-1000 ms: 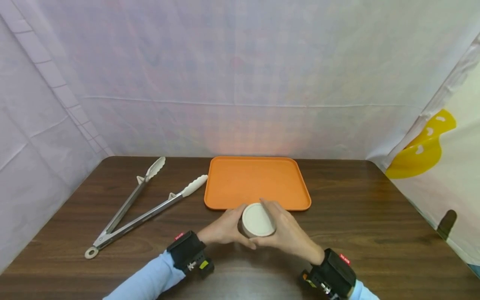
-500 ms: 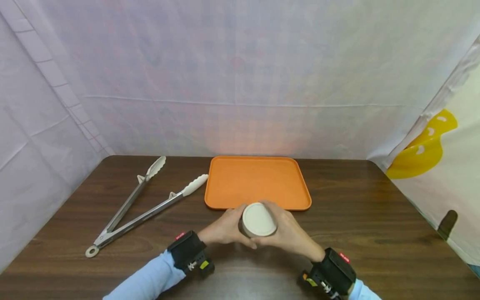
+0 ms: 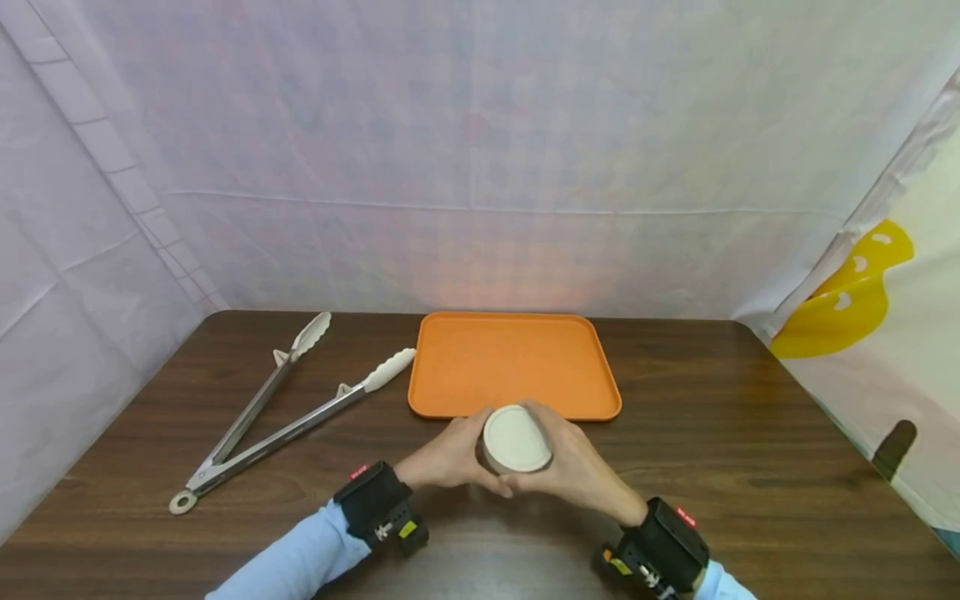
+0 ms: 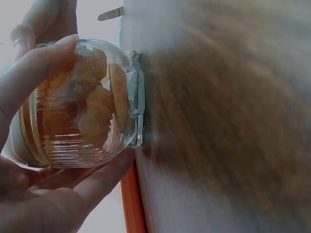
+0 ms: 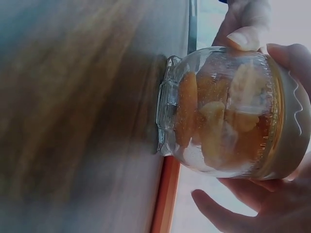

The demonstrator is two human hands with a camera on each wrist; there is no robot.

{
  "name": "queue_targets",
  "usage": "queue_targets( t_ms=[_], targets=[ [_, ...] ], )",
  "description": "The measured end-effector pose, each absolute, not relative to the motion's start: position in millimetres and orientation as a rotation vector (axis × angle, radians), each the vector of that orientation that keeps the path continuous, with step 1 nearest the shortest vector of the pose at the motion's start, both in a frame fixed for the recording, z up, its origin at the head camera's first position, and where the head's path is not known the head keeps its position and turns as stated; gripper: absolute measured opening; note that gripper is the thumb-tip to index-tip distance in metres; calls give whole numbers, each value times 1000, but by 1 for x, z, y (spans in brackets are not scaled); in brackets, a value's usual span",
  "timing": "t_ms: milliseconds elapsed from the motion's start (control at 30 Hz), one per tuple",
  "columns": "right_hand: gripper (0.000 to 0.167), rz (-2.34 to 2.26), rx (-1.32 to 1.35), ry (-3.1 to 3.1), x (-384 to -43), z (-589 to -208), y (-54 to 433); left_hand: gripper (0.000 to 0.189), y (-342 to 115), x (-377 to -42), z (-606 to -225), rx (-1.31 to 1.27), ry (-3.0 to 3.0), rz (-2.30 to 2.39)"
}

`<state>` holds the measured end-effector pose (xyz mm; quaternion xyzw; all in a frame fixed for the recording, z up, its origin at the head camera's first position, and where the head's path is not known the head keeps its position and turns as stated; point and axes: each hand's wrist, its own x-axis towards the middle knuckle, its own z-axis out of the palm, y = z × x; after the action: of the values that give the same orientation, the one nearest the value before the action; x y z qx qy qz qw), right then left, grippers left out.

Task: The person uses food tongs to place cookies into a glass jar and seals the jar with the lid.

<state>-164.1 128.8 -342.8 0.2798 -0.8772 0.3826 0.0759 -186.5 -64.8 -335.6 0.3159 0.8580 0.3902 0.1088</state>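
Note:
A squat glass jar (image 4: 85, 114) with a cream lid (image 3: 516, 439) stands upright on the brown table, just in front of the orange tray. Orange-brown pieces fill it, seen through the glass in both wrist views; their kind I cannot tell. My left hand (image 3: 459, 456) grips the jar's left side, thumb in front and fingers behind. From the right, my right hand (image 3: 576, 467) holds it around the lid and upper side. Both thumbs come close together at the near side. One finger (image 5: 221, 213) of the right hand stretches out apart from the glass.
The orange tray (image 3: 513, 358) lies flat behind the jar. Long metal tongs (image 3: 300, 429) with pale tips lie spread on the left, one tip near the tray's left edge. White cloth (image 3: 465, 167) hangs behind the wooden table (image 3: 712, 433).

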Motion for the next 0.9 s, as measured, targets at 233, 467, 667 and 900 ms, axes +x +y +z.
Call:
queue_targets(
  t_ms=[233, 467, 667, 900],
  targets=[
    [98, 1251, 801, -2700, -162, -341, 130, 84, -65, -187, -335, 932, 2523, 1127],
    [96, 1227, 823, -2681, -163, -343, 131, 83, -64, -186, -335, 923, 2505, 1144],
    [90, 1181, 838, -2692, -164, -344, 131, 82, -64, -185, -335, 923, 2487, 1169],
    [91, 1168, 825, -2705, -163, -344, 132, 83, -64, -185, -335, 919, 2491, 1178]
  ],
)
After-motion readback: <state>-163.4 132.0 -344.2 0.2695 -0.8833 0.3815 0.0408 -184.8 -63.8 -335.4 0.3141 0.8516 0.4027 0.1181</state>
